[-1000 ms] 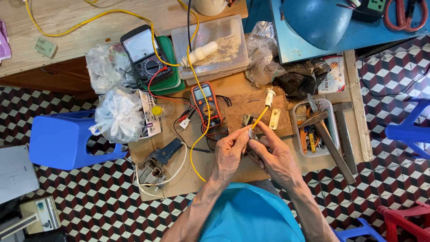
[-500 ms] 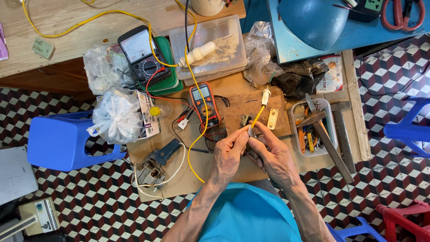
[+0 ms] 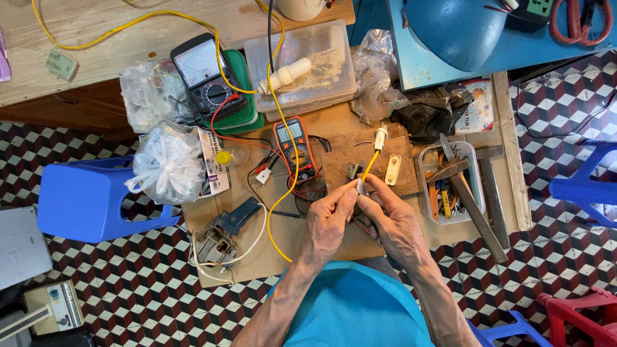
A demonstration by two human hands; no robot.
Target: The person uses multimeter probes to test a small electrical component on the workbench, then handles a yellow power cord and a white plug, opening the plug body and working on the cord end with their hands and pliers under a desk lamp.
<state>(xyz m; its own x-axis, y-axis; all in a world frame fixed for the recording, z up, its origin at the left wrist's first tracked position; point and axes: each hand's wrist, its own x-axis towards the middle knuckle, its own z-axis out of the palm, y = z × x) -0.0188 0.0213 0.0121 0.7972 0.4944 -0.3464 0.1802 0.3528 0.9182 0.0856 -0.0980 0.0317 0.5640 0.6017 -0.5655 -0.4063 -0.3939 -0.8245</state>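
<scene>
Seen from above, a person in a blue shirt works at a low wooden counter [image 3: 270, 257] on a checkered floor. Both hands meet at the centre: the left hand [image 3: 329, 222] and right hand [image 3: 393, 223] pinch the near end of a short yellow wire [image 3: 369, 166] between their fingertips. The wire rises away from the hands to a small white connector [image 3: 380, 137], which lies over a dark wooden block [image 3: 340, 167]. Just left of the block lies an orange multimeter [image 3: 294, 148], with a long yellow cable [image 3: 283, 193] running past it. Farther back sit a black analogue meter [image 3: 204, 74] and a clear plastic box [image 3: 302, 64]. To the right, a white tray [image 3: 472, 193] holds a hammer [image 3: 472, 199] and other tools. A blue stool [image 3: 90, 199] stands at the left
</scene>
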